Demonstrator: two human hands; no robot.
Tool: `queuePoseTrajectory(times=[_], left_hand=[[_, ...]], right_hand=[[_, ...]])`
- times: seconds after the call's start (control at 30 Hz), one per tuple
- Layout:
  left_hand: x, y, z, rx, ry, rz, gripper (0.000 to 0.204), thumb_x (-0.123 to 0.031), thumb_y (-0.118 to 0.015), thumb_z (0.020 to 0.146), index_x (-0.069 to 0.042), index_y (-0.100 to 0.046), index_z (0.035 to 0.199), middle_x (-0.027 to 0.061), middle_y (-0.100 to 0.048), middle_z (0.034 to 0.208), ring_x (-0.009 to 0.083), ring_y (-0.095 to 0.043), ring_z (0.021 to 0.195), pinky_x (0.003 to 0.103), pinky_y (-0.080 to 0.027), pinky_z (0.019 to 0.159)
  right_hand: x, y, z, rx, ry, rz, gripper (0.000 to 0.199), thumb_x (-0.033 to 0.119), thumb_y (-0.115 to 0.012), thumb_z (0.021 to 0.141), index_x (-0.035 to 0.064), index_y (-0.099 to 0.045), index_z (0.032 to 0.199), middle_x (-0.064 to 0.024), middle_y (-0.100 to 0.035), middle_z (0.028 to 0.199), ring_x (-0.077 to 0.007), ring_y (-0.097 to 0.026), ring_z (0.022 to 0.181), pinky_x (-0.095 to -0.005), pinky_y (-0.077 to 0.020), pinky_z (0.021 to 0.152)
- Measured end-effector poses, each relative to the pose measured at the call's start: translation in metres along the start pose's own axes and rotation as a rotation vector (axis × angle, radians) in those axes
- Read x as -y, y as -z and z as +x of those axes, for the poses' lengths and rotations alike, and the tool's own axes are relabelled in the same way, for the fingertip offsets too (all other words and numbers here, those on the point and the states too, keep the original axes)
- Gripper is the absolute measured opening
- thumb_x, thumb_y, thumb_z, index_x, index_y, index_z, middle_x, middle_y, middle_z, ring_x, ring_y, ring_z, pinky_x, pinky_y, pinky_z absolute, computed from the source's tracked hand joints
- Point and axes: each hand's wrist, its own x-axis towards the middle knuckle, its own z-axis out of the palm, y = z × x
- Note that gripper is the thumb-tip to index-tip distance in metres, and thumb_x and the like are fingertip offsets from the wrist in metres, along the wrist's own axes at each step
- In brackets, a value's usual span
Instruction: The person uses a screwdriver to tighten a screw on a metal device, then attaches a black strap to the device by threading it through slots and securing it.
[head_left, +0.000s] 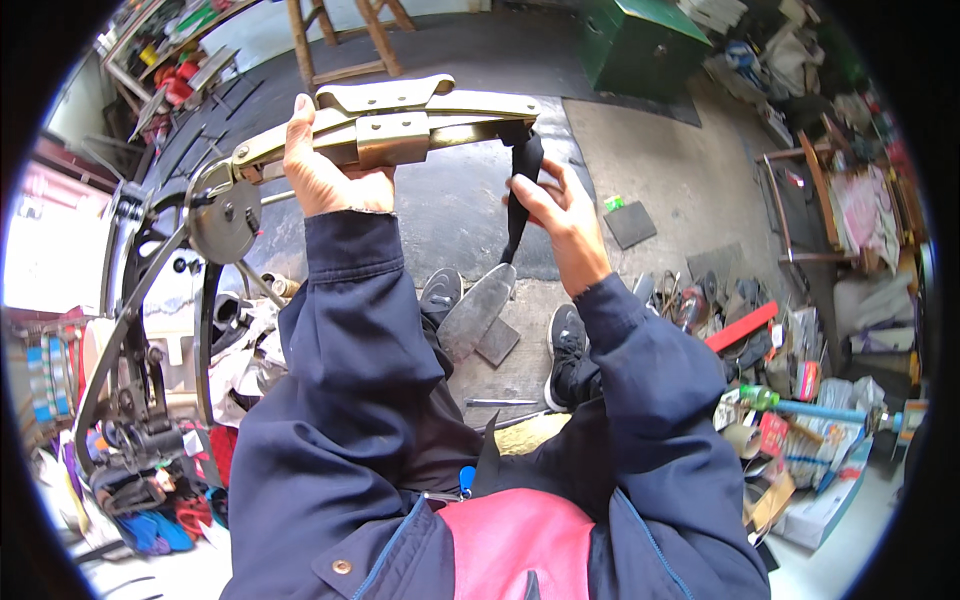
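My left hand [335,180] holds up a brass-coloured metal frame [475,104], with the palm beneath it and the thumb at its near side. Long bars and curved riveted plates make up the frame, somewhat like a leg brace. From its right end hangs a black strap [521,195]. The fingers and thumb of my right hand [560,210] are closed on this strap. Below the strap's lower end is a grey, tapered flat piece [478,312]; whether the two touch I cannot tell. Close to the frame's left end stands a black hand-wheel sewing machine [222,212].
My black shoes [568,345] rest on the floor beside a dark square plate [498,343]. Tools and a red bar [741,326] lie in a pile at the right. A green chest [645,48] and a wooden stool [345,45] stand farther off. Colourful scraps [155,530] crowd the lower left.
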Motion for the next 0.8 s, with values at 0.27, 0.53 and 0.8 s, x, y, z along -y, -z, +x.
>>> queuePoseTrajectory(times=[0.27,0.53,0.8], left_hand=[[0.020,-0.006,-0.011,0.029,0.088,0.029,0.059,-0.044,-0.078,0.083,-0.014,-0.054,0.128,0.0117,-0.060,0.126,0.0347,-0.056,0.121,0.061,-0.043,0.104],[0.024,-0.007,-0.013,0.020,0.082,0.043,0.054,-0.040,-0.073,0.088,-0.009,-0.053,0.128,0.0170,-0.059,0.128,0.0408,-0.054,0.125,0.067,-0.042,0.104],[0.021,-0.001,0.002,-0.006,0.058,0.027,0.062,-0.049,-0.074,0.084,-0.014,-0.053,0.130,0.0129,-0.059,0.126,0.0367,-0.055,0.119,0.062,-0.043,0.099]], right_hand=[[-0.010,0.017,0.013,-0.317,0.187,-0.400,0.096,0.051,-0.081,0.084,-0.0025,-0.038,0.150,-0.0277,-0.053,0.144,-0.0342,-0.046,0.142,-0.0477,-0.0338,0.116],[-0.009,0.023,0.014,-0.089,0.032,0.015,0.027,0.022,-0.073,0.095,-0.0002,-0.069,0.111,-0.0045,-0.072,0.096,-0.0131,-0.068,0.091,-0.0275,-0.0516,0.087],[0.010,0.028,-0.033,0.172,-0.106,0.137,0.029,0.008,-0.055,0.091,-0.0006,-0.058,0.118,-0.0126,-0.069,0.096,-0.0145,-0.066,0.072,-0.0291,-0.0561,0.072]])
